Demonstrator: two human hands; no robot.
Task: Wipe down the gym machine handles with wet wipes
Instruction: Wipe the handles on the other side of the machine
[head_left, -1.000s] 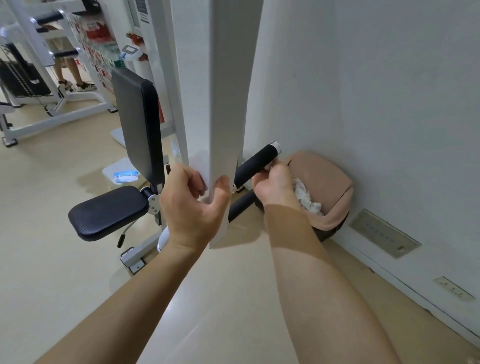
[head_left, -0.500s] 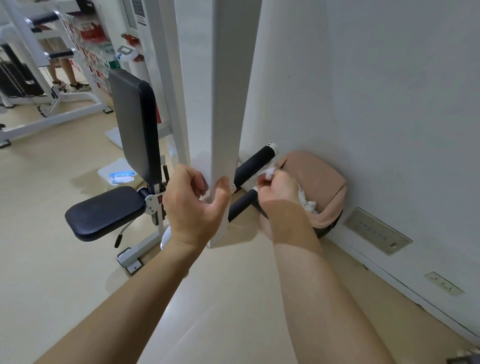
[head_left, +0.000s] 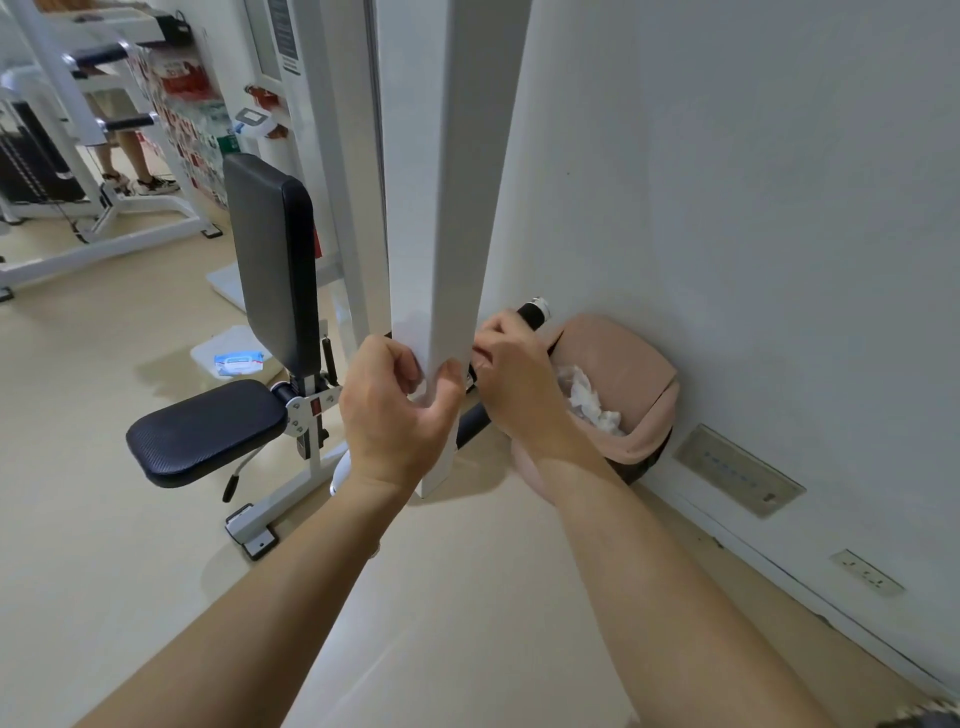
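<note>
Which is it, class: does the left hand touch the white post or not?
Touching. Head view: the left hand grips the white post low down, fingers and thumb wrapped round its edge; the right hand grips the black handle.

Head-worn view, forward and down, near the handle (wide-angle)

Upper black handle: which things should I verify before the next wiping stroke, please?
1. Left hand grips the white post: ok.
2. Right hand curled round the upper handle: ok.
3. Wipe under the right hand's fingers: cannot tell, hidden.
4. Lower handle already wiped: cannot tell.
5. Bin close beside the handles: ok.
6. Spare wipes pack in view: ok.
</note>
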